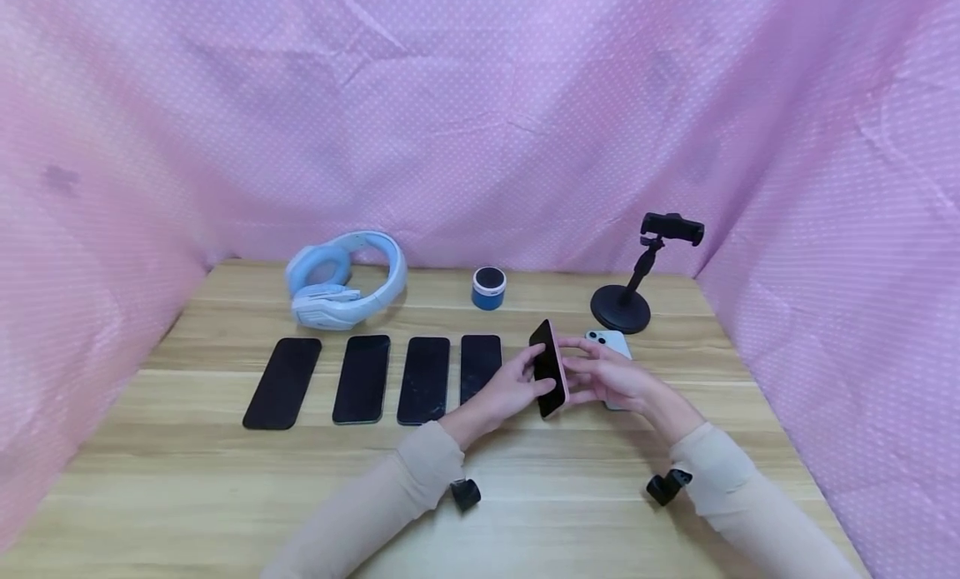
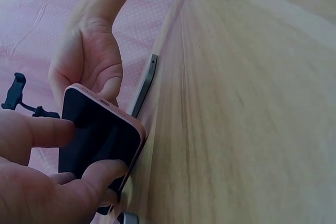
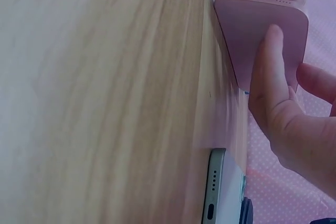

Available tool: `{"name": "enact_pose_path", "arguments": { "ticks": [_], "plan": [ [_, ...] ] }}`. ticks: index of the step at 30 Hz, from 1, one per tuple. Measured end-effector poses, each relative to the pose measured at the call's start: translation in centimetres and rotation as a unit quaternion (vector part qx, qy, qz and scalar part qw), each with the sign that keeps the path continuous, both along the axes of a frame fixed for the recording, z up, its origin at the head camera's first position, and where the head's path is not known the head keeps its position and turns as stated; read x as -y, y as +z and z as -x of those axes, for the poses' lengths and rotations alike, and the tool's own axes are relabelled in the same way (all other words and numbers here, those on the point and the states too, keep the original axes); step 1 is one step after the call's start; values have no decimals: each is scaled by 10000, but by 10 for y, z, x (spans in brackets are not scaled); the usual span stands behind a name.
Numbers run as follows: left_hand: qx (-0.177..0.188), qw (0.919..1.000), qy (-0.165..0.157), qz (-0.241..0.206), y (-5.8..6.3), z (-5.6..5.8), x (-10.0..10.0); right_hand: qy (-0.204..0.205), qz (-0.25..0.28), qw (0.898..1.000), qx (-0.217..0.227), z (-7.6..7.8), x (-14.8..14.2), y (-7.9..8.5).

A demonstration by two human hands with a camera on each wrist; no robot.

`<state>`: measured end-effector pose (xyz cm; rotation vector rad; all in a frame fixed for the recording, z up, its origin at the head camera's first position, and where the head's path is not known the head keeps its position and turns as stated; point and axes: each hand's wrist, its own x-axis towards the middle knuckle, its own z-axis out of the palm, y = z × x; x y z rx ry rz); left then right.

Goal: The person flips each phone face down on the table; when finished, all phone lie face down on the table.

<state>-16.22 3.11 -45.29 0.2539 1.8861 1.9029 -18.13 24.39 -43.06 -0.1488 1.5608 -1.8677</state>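
A phone with a pink frame (image 1: 550, 366) stands tilted on its long edge between both hands, its dark screen facing left. My left hand (image 1: 512, 391) grips it from the screen side, with thumb and a finger on the glass (image 2: 102, 140). On the pink back (image 3: 241, 30), my right hand (image 1: 613, 382) rests a straight digit, and another finger lies by the phone's edge in the right wrist view. Beneath the right hand a white phone (image 1: 615, 341) lies back up, partly covered. A dark-screened phone (image 1: 480, 358) is nearest the left hand, its lower part hidden by that hand.
Three more phones lie screen up in a row: one far left (image 1: 282, 383), one beside it (image 1: 362, 379), another further right (image 1: 423, 379). Behind stand light blue headphones (image 1: 386, 291), a small blue speaker (image 1: 488, 294) and a black phone stand (image 1: 621, 309). Pink dotted cloth (image 1: 480, 129) surrounds the wooden table (image 1: 187, 479).
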Motion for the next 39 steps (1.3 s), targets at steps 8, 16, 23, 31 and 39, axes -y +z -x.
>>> {"name": "enact_pose_path", "arguments": {
  "ticks": [8, 16, 23, 31, 39],
  "plan": [
    [450, 9973, -174, -561, 0, 2, -18, -111, -383, 9992, -31, -5, -17, 8],
    [750, 9941, -81, -778, -3, 5, -10, -68, -400, 9991, 116, -1, -11, 5],
    [1135, 9849, -172, -1296, -6, 7, 2, 197, -616, 9979, -57, 0, -6, -1],
    [1311, 9785, -256, -1573, -3, 10, 9, 275, -1015, 9936, -415, 2, -4, -4],
    [1240, 9787, -145, -1630, -2, 13, 10, 238, -1342, 9887, -617, 7, 2, -3]
  ]
}}
